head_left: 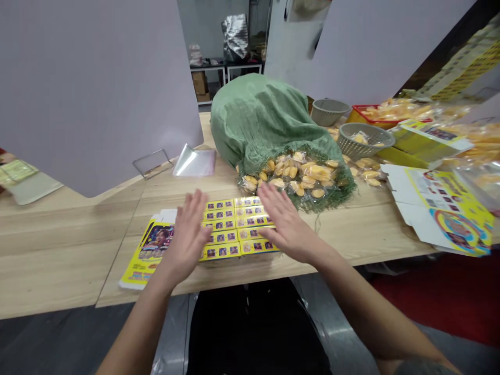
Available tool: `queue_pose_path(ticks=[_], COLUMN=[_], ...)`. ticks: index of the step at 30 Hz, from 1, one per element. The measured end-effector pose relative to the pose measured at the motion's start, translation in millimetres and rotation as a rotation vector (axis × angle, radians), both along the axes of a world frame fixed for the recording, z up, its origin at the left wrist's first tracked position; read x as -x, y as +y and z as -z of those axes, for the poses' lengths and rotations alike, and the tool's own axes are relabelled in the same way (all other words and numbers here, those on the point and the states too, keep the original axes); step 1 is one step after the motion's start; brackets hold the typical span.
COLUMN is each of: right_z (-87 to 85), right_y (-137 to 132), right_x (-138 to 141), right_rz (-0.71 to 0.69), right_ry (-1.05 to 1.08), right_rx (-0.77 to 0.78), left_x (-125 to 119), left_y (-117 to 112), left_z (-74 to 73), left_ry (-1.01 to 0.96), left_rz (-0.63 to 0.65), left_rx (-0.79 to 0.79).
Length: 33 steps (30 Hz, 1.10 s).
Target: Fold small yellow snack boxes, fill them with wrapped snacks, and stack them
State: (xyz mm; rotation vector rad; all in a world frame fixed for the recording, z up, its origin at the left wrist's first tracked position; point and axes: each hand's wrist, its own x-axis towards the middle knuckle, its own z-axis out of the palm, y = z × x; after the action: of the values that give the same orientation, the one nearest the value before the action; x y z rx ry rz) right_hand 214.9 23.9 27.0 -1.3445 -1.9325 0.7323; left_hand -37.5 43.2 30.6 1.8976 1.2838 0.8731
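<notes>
Several small yellow boxes (234, 226) lie packed side by side in two columns near the front edge of the wooden table (70, 250). My left hand (188, 237) is open, fingers stretched out, against the left side of the block of boxes. My right hand (285, 224) is open too, flat against the block's right side. Under the boxes' left edge lies a flat yellow printed carton (146, 255). Just behind the boxes a green mesh sack (261, 120) spills clear packets of yellow snacks (300, 174) onto the table.
Two grey plastic baskets (365, 138) and a red tray (361, 112) stand at the back right, with loose snack packets. Flattened yellow cartons (445, 208) lie at the right. Clear plastic bags (195, 162) and a pale partition (89, 88) are at the left.
</notes>
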Motion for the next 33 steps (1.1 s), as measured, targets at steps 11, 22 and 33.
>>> queue_pose_path(ticks=[11,22,33], right_z=[25.9,44.9,82.7], right_y=[-25,-15,-28], right_x=[-21,-20,-10], right_rz=[-0.177,0.051,0.241], right_ry=[-0.348,-0.062,0.578], right_rx=[-0.037,0.057,0.238], left_x=[-10,-28,8], left_y=[-19,13,6], left_z=[11.4,4.6,28.4], left_ry=[0.506,0.508,-0.068], left_rz=[0.2,-0.006,-0.211], left_rx=[-0.128,-0.126,-0.031])
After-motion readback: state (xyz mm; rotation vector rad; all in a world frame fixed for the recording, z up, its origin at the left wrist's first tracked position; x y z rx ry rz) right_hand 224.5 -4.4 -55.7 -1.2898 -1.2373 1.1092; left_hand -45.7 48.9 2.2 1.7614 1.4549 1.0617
